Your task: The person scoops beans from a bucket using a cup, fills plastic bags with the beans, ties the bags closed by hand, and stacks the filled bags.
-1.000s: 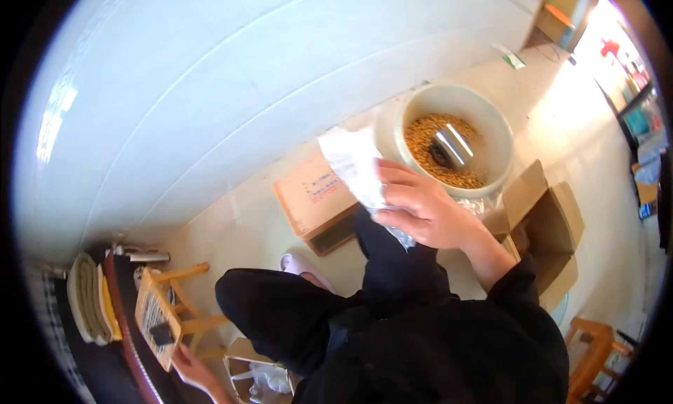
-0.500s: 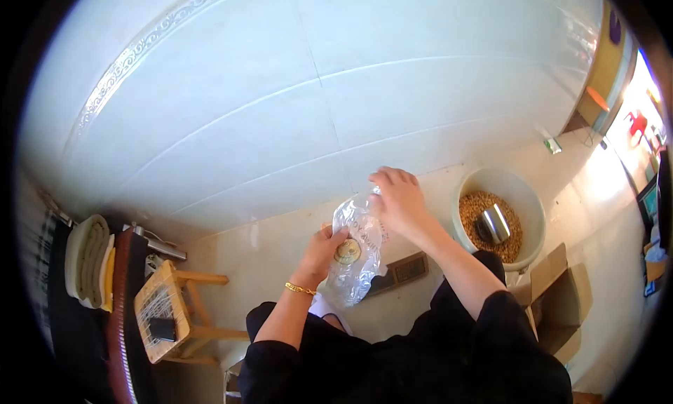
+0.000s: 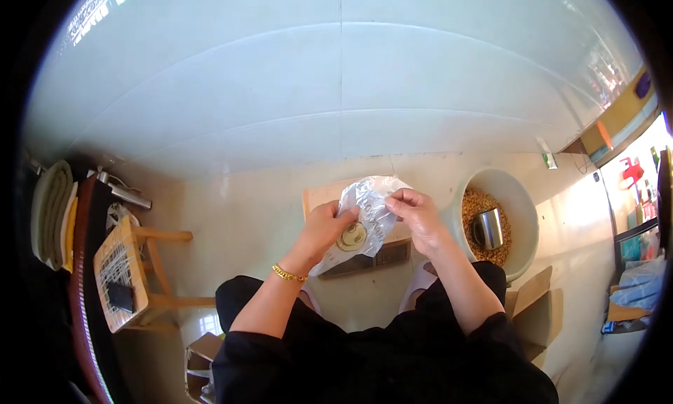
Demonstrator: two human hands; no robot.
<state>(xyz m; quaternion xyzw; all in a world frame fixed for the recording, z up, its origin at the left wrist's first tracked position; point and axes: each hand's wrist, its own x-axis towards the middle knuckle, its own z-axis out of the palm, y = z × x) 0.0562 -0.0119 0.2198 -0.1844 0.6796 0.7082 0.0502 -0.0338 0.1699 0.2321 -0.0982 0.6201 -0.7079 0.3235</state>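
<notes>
A crinkled clear plastic bag (image 3: 368,197) with a round yellowish emblem and print hangs in front of me. My left hand (image 3: 326,229), with a gold bracelet at the wrist, pinches its left side near the top. The fingers of my right hand (image 3: 417,214) are closed on the bag's upper right edge. Behind and below the bag is a low, pale, flat-topped thing (image 3: 317,198) with a dark framed panel (image 3: 375,259) on the near side; the bag hides part of it. I cannot make out anything inside the bag.
At right stands a pale bucket (image 3: 522,236) of small brown pieces, a shiny metal cup (image 3: 490,229) resting in them. An open cardboard box (image 3: 536,313) is nearer me. At left are a wooden stool (image 3: 140,302) with a dark flat object (image 3: 120,297), and folded cloth (image 3: 52,214).
My right hand has come down and now pinches the bag's edge. The bag has been raised slightly and tilted. The view has shifted, showing more of the pale thing behind the bag.
</notes>
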